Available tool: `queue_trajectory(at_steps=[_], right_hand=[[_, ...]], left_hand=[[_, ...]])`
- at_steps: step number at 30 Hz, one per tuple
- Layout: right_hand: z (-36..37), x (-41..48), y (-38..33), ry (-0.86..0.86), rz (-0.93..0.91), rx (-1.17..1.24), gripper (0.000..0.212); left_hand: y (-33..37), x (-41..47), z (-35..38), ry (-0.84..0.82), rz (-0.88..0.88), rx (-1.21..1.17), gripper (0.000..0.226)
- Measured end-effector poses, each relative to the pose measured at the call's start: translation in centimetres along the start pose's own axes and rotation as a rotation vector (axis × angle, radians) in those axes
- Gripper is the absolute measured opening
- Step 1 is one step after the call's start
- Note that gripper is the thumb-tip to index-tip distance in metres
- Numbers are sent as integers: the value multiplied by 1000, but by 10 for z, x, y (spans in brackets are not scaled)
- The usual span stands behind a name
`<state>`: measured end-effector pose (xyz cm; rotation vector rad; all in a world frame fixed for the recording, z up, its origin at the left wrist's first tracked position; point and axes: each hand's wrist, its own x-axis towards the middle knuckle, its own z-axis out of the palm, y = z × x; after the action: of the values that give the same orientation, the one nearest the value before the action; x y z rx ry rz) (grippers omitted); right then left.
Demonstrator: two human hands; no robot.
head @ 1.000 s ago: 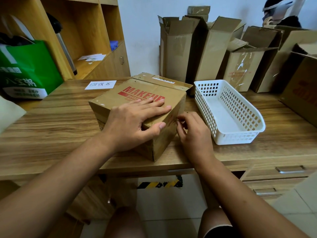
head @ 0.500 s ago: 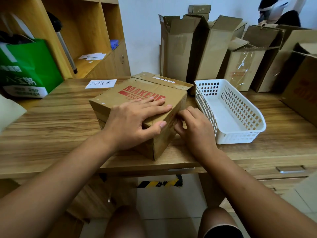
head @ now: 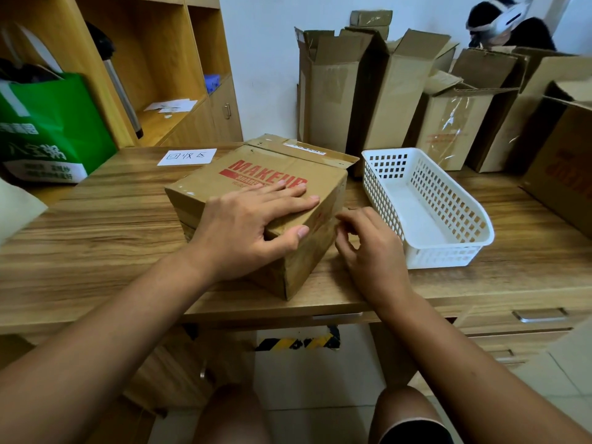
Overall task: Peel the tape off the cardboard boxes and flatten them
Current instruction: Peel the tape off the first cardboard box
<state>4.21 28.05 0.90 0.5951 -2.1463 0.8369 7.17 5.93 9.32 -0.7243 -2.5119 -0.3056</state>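
We count one closed printed box point(head: 224, 184), one white basket point(head: 448, 254) and one paper label point(head: 187, 157) on the worktop point(head: 96, 225), plus one green bag point(head: 64, 116). Two hands are in view, the left hand point(head: 246, 229) and the right hand point(head: 371, 248). At the back we make out at least five opened boxes point(head: 330, 100); overlap hides the exact number.

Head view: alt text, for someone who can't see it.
A left hand presses flat on a cardboard box printed MAKEUP on a wooden desk, while the right hand curls its fingers at the box's right side. A white basket sits beside it.
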Motion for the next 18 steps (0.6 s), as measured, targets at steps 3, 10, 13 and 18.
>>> queue_trajectory(at_steps=[3, 10, 13, 18], right_hand=[[4, 2, 3, -25, -70, -58, 17], [6, 10, 7, -10, -174, -186, 24], [6, 15, 9, -31, -215, -222, 14], [7, 16, 10, -74, -174, -212, 15]], left_hand=[[1, 0, 0, -15, -3, -16, 52], [2, 0, -1, -7, -4, -28, 52], [2, 1, 0, -15, -2, -25, 53], [1, 1, 1, -11, 1, -24, 52]])
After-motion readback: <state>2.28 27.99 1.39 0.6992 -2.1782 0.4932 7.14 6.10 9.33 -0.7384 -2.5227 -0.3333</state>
